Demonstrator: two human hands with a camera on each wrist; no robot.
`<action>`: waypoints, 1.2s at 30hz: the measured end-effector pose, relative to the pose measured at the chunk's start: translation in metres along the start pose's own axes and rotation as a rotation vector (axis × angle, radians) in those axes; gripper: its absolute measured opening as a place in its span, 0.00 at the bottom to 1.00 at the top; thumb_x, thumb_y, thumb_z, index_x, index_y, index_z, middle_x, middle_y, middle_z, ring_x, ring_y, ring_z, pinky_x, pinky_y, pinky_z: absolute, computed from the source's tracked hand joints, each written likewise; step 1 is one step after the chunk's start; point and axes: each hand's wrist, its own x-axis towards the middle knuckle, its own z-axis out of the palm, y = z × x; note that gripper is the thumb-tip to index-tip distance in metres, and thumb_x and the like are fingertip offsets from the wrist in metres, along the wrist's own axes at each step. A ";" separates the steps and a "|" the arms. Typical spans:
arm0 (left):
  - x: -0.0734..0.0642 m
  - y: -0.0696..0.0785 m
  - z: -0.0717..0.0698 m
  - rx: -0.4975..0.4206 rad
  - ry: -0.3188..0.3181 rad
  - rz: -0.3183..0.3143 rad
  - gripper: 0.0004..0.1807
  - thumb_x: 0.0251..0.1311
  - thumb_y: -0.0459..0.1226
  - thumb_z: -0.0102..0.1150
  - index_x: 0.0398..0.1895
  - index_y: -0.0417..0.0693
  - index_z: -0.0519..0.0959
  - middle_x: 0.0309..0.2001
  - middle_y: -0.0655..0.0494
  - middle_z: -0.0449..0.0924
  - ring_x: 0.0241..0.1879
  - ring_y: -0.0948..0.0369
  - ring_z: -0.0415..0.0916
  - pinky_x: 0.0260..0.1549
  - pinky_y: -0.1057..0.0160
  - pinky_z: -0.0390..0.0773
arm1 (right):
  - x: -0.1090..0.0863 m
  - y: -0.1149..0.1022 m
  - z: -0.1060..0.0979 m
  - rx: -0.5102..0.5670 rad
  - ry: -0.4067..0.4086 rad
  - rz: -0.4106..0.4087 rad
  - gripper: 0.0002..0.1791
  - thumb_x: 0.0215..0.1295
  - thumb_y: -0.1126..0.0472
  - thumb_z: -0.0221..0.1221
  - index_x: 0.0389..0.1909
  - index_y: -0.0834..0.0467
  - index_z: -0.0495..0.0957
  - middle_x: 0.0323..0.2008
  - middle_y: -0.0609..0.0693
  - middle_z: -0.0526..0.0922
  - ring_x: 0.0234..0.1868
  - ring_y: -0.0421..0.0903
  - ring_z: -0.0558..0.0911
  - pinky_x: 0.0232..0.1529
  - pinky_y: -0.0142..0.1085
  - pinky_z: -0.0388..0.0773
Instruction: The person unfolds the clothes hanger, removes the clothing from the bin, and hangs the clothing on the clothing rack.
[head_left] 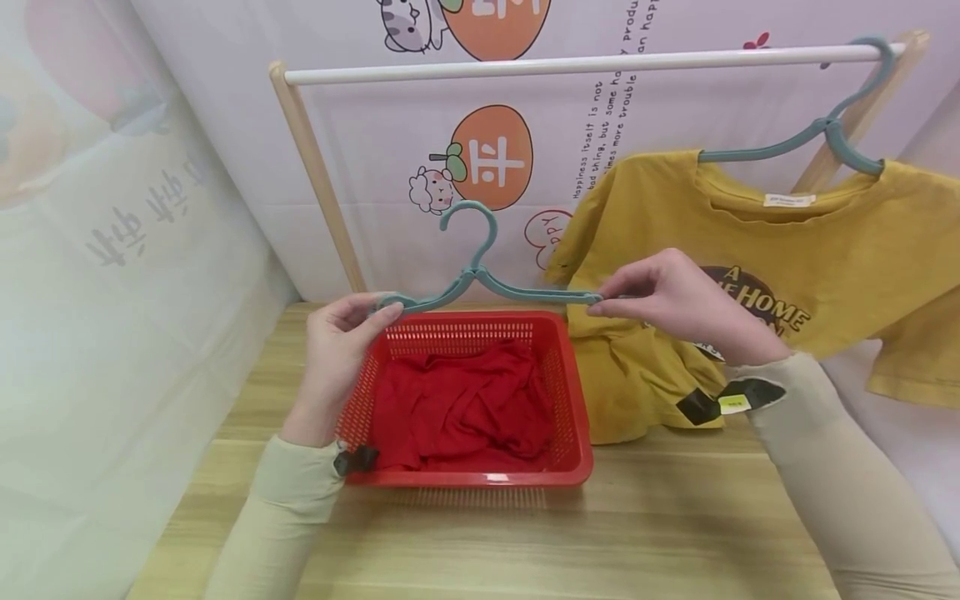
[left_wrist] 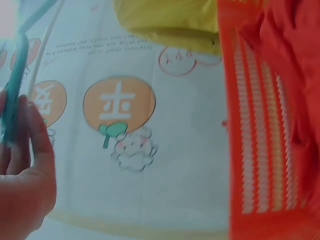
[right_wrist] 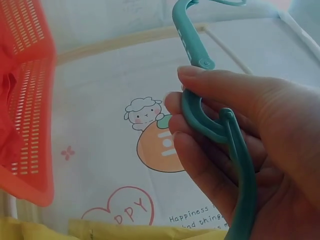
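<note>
A teal plastic clothes hanger (head_left: pixel 474 272) is held up level above the back of a red basket (head_left: pixel 465 478), its hook pointing up. The left hand (head_left: pixel 337 350) pinches one end of it between thumb and fingers. At the opposite end, the right hand (head_left: pixel 678 304) pinches the tip. In the right wrist view, jointed sections of the teal hanger (right_wrist: pixel 245 185) lie across the curled fingers. The left wrist view catches the teal hanger (left_wrist: pixel 17 75) at its left edge, blurred. Crumpled red cloth (head_left: pixel 465 408) lies inside the basket.
A rack with a white rail (head_left: pixel 525 67) and wooden posts stands behind. On its right end a second teal hanger (head_left: pixel 765 152) carries a yellow T-shirt (head_left: pixel 847 242), which hangs behind the right hand. The basket stands on a wooden table (head_left: pixel 450 550), with a printed backdrop (head_left: pixel 360 150) behind.
</note>
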 end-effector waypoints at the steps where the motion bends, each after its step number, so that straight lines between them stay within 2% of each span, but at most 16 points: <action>1: 0.001 0.002 -0.002 0.057 -0.016 -0.005 0.06 0.62 0.30 0.70 0.40 0.45 0.89 0.36 0.54 0.88 0.37 0.60 0.84 0.43 0.63 0.83 | -0.001 0.000 0.000 0.003 -0.003 0.002 0.03 0.59 0.58 0.75 0.32 0.52 0.90 0.29 0.45 0.88 0.29 0.46 0.82 0.29 0.31 0.76; 5: 0.004 0.012 -0.008 0.277 -0.122 -0.005 0.12 0.60 0.36 0.74 0.45 0.40 0.89 0.37 0.54 0.88 0.38 0.56 0.84 0.39 0.63 0.83 | -0.002 0.002 0.000 0.000 -0.017 0.012 0.04 0.59 0.57 0.75 0.32 0.52 0.90 0.29 0.45 0.88 0.29 0.45 0.81 0.29 0.31 0.76; 8: 0.007 0.018 -0.009 0.410 -0.206 -0.008 0.13 0.59 0.42 0.75 0.44 0.46 0.90 0.37 0.54 0.88 0.36 0.53 0.83 0.36 0.60 0.83 | -0.003 0.004 0.000 -0.016 -0.022 0.010 0.05 0.58 0.55 0.75 0.31 0.51 0.90 0.29 0.44 0.87 0.28 0.45 0.80 0.26 0.32 0.74; 11: 0.008 0.022 -0.009 0.490 -0.256 -0.016 0.12 0.58 0.45 0.76 0.42 0.52 0.91 0.36 0.55 0.87 0.35 0.53 0.81 0.32 0.60 0.82 | -0.003 0.005 -0.001 -0.030 -0.018 0.001 0.05 0.58 0.56 0.76 0.31 0.51 0.90 0.28 0.44 0.87 0.27 0.44 0.78 0.25 0.32 0.72; 13: 0.007 0.023 -0.009 0.506 -0.264 -0.009 0.10 0.58 0.44 0.76 0.41 0.52 0.91 0.35 0.56 0.86 0.33 0.54 0.79 0.29 0.62 0.80 | -0.003 0.006 0.000 -0.028 -0.018 -0.003 0.04 0.58 0.57 0.76 0.31 0.51 0.90 0.28 0.44 0.87 0.27 0.44 0.78 0.25 0.33 0.72; 17: 0.007 0.021 -0.010 0.404 -0.229 0.036 0.08 0.59 0.37 0.75 0.39 0.44 0.90 0.34 0.53 0.87 0.32 0.55 0.81 0.30 0.64 0.82 | -0.003 0.008 0.001 -0.018 -0.014 -0.005 0.04 0.59 0.58 0.75 0.30 0.52 0.90 0.27 0.44 0.87 0.27 0.45 0.78 0.26 0.32 0.73; 21: 0.007 0.018 -0.012 0.268 -0.116 0.091 0.06 0.60 0.31 0.73 0.38 0.36 0.89 0.33 0.52 0.88 0.32 0.58 0.85 0.34 0.65 0.84 | -0.005 0.013 0.001 0.009 -0.008 0.001 0.04 0.59 0.57 0.75 0.32 0.52 0.90 0.29 0.45 0.87 0.28 0.46 0.80 0.27 0.31 0.75; 24: 0.008 0.016 -0.017 0.148 0.004 0.099 0.01 0.61 0.29 0.70 0.35 0.40 0.89 0.31 0.55 0.88 0.32 0.61 0.84 0.37 0.65 0.82 | -0.008 0.020 -0.002 0.036 0.020 0.010 0.04 0.60 0.57 0.75 0.34 0.52 0.90 0.31 0.47 0.88 0.29 0.46 0.82 0.29 0.32 0.78; 27: 0.009 0.014 -0.021 -0.014 0.081 0.071 0.05 0.63 0.27 0.67 0.32 0.44 0.88 0.29 0.55 0.87 0.33 0.61 0.82 0.42 0.64 0.82 | -0.011 0.024 -0.006 0.057 0.058 0.031 0.04 0.60 0.58 0.74 0.35 0.53 0.90 0.32 0.49 0.88 0.29 0.47 0.83 0.29 0.33 0.80; 30: 0.009 0.012 -0.024 -0.088 0.088 0.027 0.06 0.65 0.28 0.66 0.32 0.45 0.87 0.30 0.55 0.86 0.35 0.60 0.82 0.46 0.63 0.80 | -0.013 0.025 -0.010 0.071 0.071 0.056 0.05 0.61 0.58 0.74 0.35 0.54 0.90 0.32 0.50 0.88 0.29 0.48 0.83 0.29 0.35 0.82; 33: 0.008 0.010 -0.027 -0.070 0.070 -0.011 0.03 0.65 0.30 0.67 0.35 0.45 0.88 0.32 0.55 0.87 0.36 0.60 0.82 0.47 0.63 0.80 | -0.014 0.025 -0.012 0.072 0.060 0.072 0.06 0.61 0.57 0.74 0.35 0.54 0.90 0.32 0.50 0.88 0.29 0.49 0.83 0.30 0.35 0.82; 36: 0.011 0.010 -0.027 -0.066 0.063 0.024 0.04 0.66 0.30 0.66 0.39 0.45 0.88 0.36 0.54 0.88 0.39 0.59 0.82 0.49 0.62 0.79 | -0.014 0.024 -0.012 0.070 0.037 0.074 0.06 0.61 0.58 0.74 0.36 0.55 0.90 0.33 0.49 0.88 0.31 0.48 0.83 0.32 0.35 0.82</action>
